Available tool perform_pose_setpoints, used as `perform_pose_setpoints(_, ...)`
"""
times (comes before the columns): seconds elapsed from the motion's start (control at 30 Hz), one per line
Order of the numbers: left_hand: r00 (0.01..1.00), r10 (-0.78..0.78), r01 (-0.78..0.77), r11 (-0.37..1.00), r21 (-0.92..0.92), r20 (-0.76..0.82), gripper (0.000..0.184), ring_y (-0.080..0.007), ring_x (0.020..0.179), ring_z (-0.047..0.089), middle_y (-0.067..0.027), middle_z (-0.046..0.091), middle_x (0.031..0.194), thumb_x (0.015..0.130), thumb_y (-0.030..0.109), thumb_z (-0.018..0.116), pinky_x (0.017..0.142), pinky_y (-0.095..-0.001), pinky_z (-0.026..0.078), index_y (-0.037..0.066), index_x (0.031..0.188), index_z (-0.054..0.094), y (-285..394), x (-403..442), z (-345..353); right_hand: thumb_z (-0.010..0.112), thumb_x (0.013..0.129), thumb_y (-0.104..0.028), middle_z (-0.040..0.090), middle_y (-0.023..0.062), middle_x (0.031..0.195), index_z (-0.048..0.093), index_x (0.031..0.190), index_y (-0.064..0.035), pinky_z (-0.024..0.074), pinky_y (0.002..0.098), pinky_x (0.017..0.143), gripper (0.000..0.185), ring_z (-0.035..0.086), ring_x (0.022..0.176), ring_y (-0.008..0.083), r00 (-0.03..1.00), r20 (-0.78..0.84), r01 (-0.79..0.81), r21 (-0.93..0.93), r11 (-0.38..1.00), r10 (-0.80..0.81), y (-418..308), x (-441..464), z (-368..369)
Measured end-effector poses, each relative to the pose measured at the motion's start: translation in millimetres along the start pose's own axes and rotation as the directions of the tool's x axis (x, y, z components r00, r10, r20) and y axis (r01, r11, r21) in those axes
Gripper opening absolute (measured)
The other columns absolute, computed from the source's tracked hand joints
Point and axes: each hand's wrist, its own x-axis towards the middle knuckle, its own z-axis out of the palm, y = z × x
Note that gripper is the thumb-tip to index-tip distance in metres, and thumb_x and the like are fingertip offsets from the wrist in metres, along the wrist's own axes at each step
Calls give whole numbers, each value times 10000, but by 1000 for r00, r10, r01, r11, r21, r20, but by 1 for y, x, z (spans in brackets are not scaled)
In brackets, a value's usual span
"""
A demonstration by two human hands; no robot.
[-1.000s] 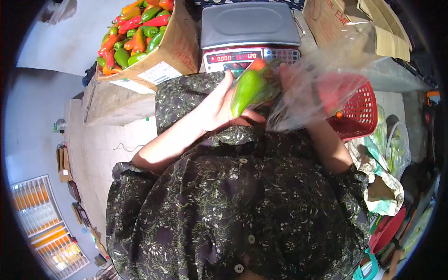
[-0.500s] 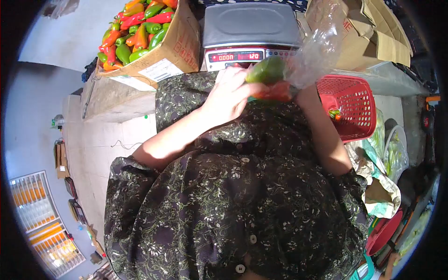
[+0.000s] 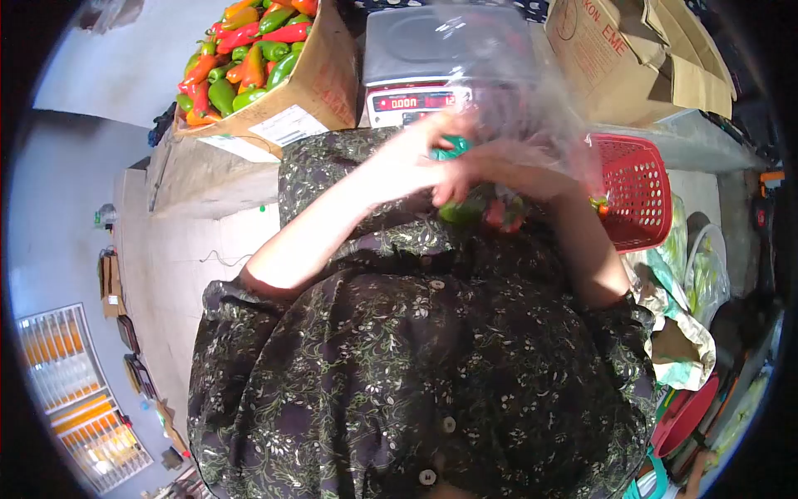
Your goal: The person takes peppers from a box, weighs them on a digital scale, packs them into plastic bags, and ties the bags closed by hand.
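We log plastic bag (image 3: pixel 540 108): long axis runs up-down in view, loose end fanned up toward scale (image 3: pixel 403 50) | green pepper (image 3: pixel 460 211) + red pepper (image 3: pixel 504 218) at its lower end, just below hands | right hand (image 3: pixel 505 165): clutching bag midway | left hand (image 3: pixel 420 162): alongside, blurred, grip we can't tell

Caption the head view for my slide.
Left hand and right hand close together at a clear plastic bag, peppers below, before a digital scale, with a pepper-filled box and red basket nearby.
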Motion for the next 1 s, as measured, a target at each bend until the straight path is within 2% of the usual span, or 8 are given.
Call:
perform_pose_setpoints(0.03, 964, -235, 230, 972, 56, 122, 462, -64, 562, 535, -39, 627, 937, 823, 103, 589, 492, -199, 427, 32, 1266, 478, 18, -1, 6, 426, 936, -401, 614, 161, 1056, 618, 977, -7, 440, 347, 883, 440, 580, 995, 244, 998, -49, 21, -92, 996, -26, 9, 1, 3)
perform_pose_setpoints(0.1, 979, -157, 153, 987, 46, 127, 390, -52, 483, 508, -24, 611, 815, 856, 84, 528, 384, -179, 370, 38, 1241, 488, 26, 4, 15, 493, 911, -369, 610, 142, 1052, 596, 1090, -22, 482, 325, 792, 404, 595, 943, 220, 986, -146, 33, -279, 960, -76, 27, 3, 9)
perform_pose_setpoints(0.17, 945, -328, 326, 942, 80, 3, 357, -65, 479, 506, -20, 591, 759, 876, 99, 515, 385, -180, 375, 44, 1229, 495, 39, 3, 13, 532, 893, -337, 615, 123, 1009, 574, 1109, -27, 514, 285, 659, 380, 594, 869, 177, 993, -108, 52, 107, 993, -40, 43, 5, 9)
perform_pose_setpoints(0.33, 990, -111, 20, 733, -680, -90, 154, -94, 493, 394, 31, 395, 612, 934, 205, 488, 439, -212, 403, 60, 882, 495, 24, 0, 1, 548, 885, -279, 615, 86, 947, 629, 875, -21, 507, 256, 593, 270, 600, 712, 153, 998, -34, -31, 415, 909, 50, 12, 3, 15)
perform_pose_setpoints(0.6, 965, 198, -228, 304, -925, -172, 270, -68, 457, 188, 64, 200, 552, 974, 328, 413, 469, -248, 202, 128, 793, 425, 31, 11, -48, 509, 891, -223, 614, 81, 949, 586, 726, -19, 481, 300, 727, 274, 597, 802, 169, 980, -197, 74, 515, 854, 35, 38, 8, 25)
perform_pose_setpoints(0.83, 925, 180, -378, 370, -849, -334, 369, -78, 481, 205, 48, 213, 589, 913, 443, 480, 486, -252, 202, 79, 862, 452, 39, 10, -91, 496, 913, -236, 603, 61, 886, 569, 715, -32, 393, 324, 930, 293, 555, 1033, 208, 967, -253, 154, 468, 870, -36, 42, 7, 26)
perform_pose_setpoints(0.87, 902, 242, -429, 433, -793, -356, 342, -67, 491, 342, 38, 396, 602, 921, 414, 474, 476, -230, 296, 80, 851, 498, 36, 11, -98, 496, 913, -236, 603, 59, 886, 573, 724, -30, 398, 320, 920, 290, 558, 1019, 204, 967, -255, 151, 461, 874, -32, 44, 7, 26)
perform_pose_setpoints(1.0, 385, 464, -579, 794, 183, -798, 156, -97, 667, 441, -16, 495, 756, 917, 193, 501, 625, -252, 376, 43, 958, 491, 69, 1, -100, 503, 904, -227, 606, 52, 880, 608, 795, -12, 414, 296, 876, 262, 565, 967, 177, 961, -274, 111, 468, 877, 24, 47, 4, 26)
